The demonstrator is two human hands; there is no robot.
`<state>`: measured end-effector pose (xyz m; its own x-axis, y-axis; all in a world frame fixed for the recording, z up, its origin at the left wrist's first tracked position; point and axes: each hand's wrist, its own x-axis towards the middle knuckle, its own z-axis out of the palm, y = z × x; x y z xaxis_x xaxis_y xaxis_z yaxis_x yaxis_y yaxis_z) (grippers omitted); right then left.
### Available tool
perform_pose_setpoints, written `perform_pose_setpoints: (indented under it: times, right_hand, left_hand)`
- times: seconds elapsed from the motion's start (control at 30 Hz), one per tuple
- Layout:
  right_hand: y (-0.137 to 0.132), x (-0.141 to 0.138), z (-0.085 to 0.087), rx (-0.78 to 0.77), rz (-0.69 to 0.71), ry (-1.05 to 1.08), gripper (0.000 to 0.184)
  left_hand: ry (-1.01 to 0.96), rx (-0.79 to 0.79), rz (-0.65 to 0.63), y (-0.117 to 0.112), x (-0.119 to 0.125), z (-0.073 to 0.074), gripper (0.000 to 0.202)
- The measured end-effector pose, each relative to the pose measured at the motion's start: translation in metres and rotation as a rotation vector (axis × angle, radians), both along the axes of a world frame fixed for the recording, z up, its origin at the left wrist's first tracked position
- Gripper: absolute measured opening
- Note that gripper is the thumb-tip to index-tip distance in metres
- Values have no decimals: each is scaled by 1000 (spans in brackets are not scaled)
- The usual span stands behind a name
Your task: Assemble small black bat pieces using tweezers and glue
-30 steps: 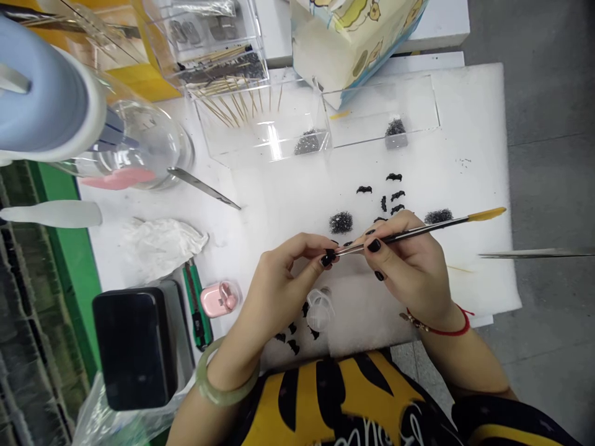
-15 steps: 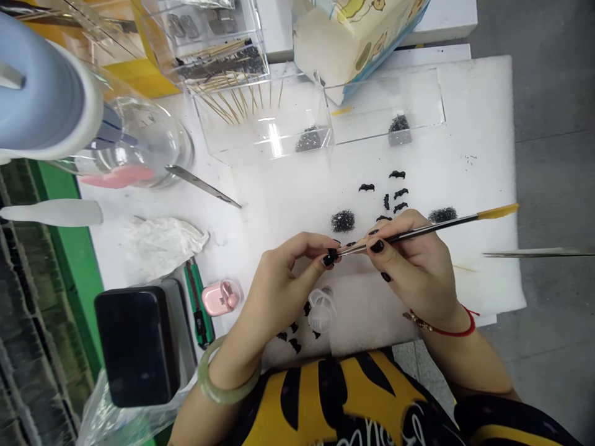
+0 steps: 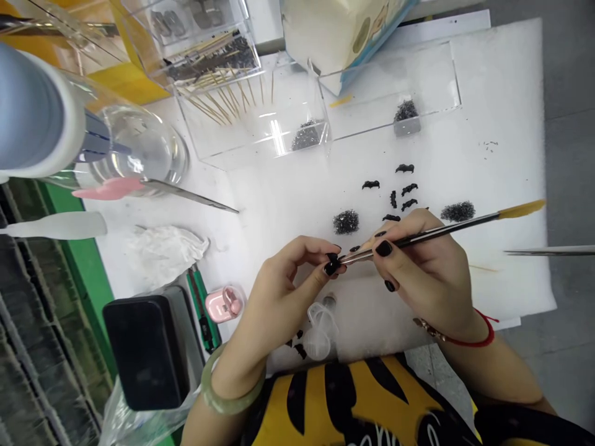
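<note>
1. While the thumb and forefinger of the left hand (image 3: 283, 294) are pinched narrow, a small black piece (image 3: 333, 256) sits between their tips, its outline hard to tell from the dark nails.
2. Right at those fingertips is the silvery end of a slim tool (image 3: 449, 231); whether it touches the piece, I cannot tell.
3. Closed around the tool's shaft, the fingers of the right hand (image 3: 432, 266) hold it at a slant, its yellow end well out to the right.
4. Just beyond the left fingertips is a heap of dark glittery bits (image 3: 346, 222); farther off, above the right fingers, lie bat-like black shapes (image 3: 404, 168).
5. Nearer the body, below the fingertips, is a clear cup (image 3: 317, 344), with more black shapes beside it.
6. All these are over a white foam sheet (image 3: 506, 93).
7. To the left of the left fingers are a pink case (image 3: 224, 305), a green cutter (image 3: 204, 313) and a crumpled white tissue (image 3: 170, 251).
8. Well beyond both hands' fingers stands a clear box (image 3: 455, 74), near a printed pack (image 3: 325, 31).
</note>
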<state>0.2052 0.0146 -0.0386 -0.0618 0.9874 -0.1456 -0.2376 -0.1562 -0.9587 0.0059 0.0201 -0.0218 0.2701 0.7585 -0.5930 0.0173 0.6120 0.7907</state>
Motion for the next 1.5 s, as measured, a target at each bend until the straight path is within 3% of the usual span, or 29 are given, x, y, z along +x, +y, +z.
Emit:
perform_pose_setpoints:
  times: [0.17,0.63,1.17,1.27,1.37,1.5]
  right_hand:
    - [3,-2,-1,-18,28,74,9]
    - [2,0,4,-92,6,55,8]
    - [4,1,4,-16,78,-49,9]
    - [3,2,2,141,52,-158,9]
    - [5,6,-1,491,-4,-431,17]
    - [8,7,-7,775,114,-576,44]
  left_hand:
    - [24,-44,47,0,2,4,11]
    - [76,41,-52,-4,-3,-2,13]
    - [81,92,-84,-1,-8,-6,14]
    - [79,75,-75,0,-11,-9,13]
    - [74,59,4,0,-14,-9,19]
    - [112,162,136,-2,-24,-7,30]
